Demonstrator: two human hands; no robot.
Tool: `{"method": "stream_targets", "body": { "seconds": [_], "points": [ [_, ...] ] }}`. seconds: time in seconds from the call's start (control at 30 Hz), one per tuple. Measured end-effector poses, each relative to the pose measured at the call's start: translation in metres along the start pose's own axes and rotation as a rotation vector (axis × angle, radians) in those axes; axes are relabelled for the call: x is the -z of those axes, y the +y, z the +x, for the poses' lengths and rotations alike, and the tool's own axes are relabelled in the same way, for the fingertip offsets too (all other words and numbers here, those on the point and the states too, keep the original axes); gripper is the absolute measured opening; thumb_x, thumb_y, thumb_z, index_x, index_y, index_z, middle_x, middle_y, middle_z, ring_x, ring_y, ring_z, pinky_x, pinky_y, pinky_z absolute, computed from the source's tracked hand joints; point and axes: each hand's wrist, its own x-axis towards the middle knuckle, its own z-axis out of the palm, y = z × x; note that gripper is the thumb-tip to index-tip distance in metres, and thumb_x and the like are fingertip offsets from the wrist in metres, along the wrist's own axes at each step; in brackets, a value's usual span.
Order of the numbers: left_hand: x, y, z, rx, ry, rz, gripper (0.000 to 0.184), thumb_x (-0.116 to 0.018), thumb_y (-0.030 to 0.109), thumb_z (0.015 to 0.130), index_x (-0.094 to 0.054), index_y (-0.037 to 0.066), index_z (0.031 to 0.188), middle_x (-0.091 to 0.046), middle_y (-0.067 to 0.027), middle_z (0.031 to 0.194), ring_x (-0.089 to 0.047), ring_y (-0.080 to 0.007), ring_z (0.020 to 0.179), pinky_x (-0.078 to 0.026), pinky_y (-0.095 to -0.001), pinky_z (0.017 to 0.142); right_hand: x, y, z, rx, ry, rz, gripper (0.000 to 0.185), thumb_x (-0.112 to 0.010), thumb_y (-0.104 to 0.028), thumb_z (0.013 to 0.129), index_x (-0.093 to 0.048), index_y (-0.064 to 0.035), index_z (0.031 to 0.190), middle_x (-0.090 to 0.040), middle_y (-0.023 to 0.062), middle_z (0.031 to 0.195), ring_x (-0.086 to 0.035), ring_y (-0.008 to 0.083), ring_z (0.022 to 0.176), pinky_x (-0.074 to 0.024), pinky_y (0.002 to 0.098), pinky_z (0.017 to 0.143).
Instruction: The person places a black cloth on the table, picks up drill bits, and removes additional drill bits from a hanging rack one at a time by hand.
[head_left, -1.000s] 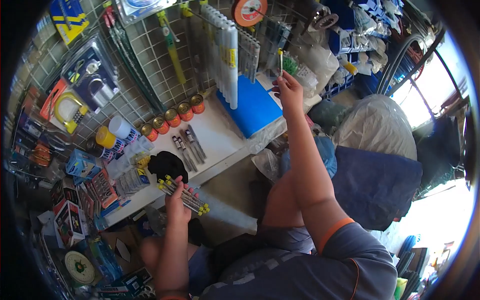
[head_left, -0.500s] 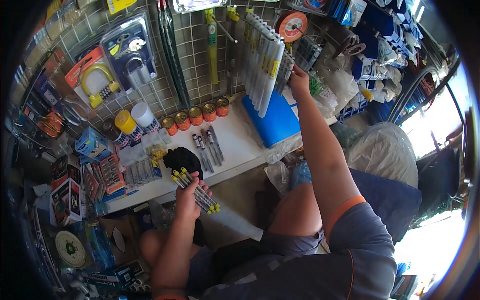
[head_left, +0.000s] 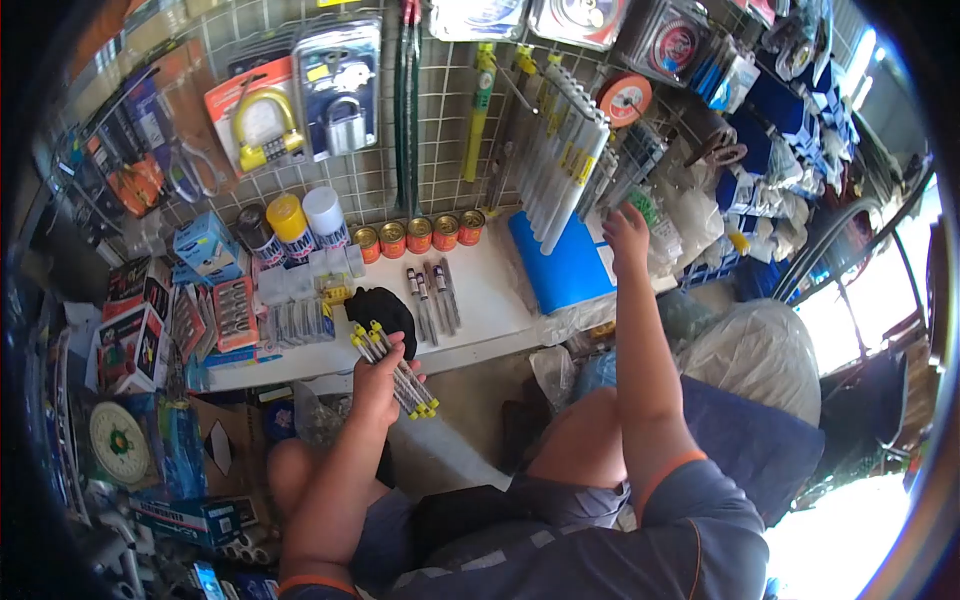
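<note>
My left hand is closed around a bundle of drill bits with yellow end caps, held in front of the shelf edge. Just behind it a black cloth lies on the white shelf. Several loose drill bits rest on the shelf to the right of the cloth. My right hand is reached out above the right end of the shelf, its fingers apart with nothing seen in them. Close to its left hang long clear tubes and smaller packets from the wire rack. A blue sheet-like item lies below.
Small orange cans and spray cans line the back of the white shelf. Padlock packs hang on the wire grid. Boxes and a dial scale stand at left. Plastic-wrapped goods are at right.
My right hand has come away from the hanging packets and dropped lower, its fingers now spread. The left hand still holds the drill bits. The view has shifted.
</note>
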Motion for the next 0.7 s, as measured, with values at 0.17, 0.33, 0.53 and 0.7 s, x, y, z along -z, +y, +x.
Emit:
{"method": "stream_targets", "body": {
  "seconds": [0.17, 0.33, 0.53, 0.7],
  "points": [
    [-0.007, -0.001, -0.004, 0.002, -0.045, -0.053, 0.03, -0.066, 0.016, 0.092, -0.061, 0.01, 0.121, -0.058, -0.0061, 0.105, -0.062, -0.0229, 0.088, -0.058, -0.0452, 0.069, 0.001, -0.04, -0.101, 0.077, -0.174, 0.066, 0.03, -0.06, -0.019, 0.095, -0.057, -0.0057, 0.121, -0.063, 0.0064, 0.099, -0.064, 0.0167, 0.084, -0.0511, 0.0294, 0.073],
    [-0.013, -0.011, -0.011, -0.034, -0.04, -0.033, 0.029, -0.066, 0.014, 0.092, -0.063, 0.011, 0.121, -0.06, -0.0042, 0.096, -0.059, -0.0181, 0.082, -0.059, -0.0439, 0.067, -0.034, -0.04, -0.223, -0.027, -1.029, -0.322, 0.036, -0.063, -0.025, 0.094, -0.058, -0.0047, 0.124, -0.065, 0.0058, 0.099, -0.063, 0.0143, 0.086, -0.05, 0.0297, 0.079],
    [-0.016, -0.02, -0.018, -0.124, -0.06, -0.067, 0.031, -0.066, 0.012, 0.092, -0.063, 0.008, 0.122, -0.062, -0.0032, 0.095, -0.062, -0.0177, 0.081, -0.056, -0.0347, 0.071, -0.063, 0.022, -0.287, -0.106, -1.164, -0.375, 0.044, -0.076, -0.025, 0.084, -0.064, -0.0025, 0.12, -0.07, 0.0099, 0.093, -0.065, 0.0144, 0.084, -0.0512, 0.0301, 0.075],
    [-0.016, -0.016, -0.02, -0.163, -0.097, 0.025, 0.033, -0.067, 0.012, 0.092, -0.063, 0.008, 0.125, -0.064, -0.0032, 0.097, -0.064, -0.017, 0.085, -0.055, -0.0318, 0.071, -0.069, 0.026, -0.286, -0.218, -1.188, -0.309, 0.029, -0.075, -0.02, 0.084, -0.072, -0.0019, 0.106, -0.071, 0.0094, 0.087, -0.064, 0.0137, 0.074, -0.0521, 0.0296, 0.069]
  ]
}}
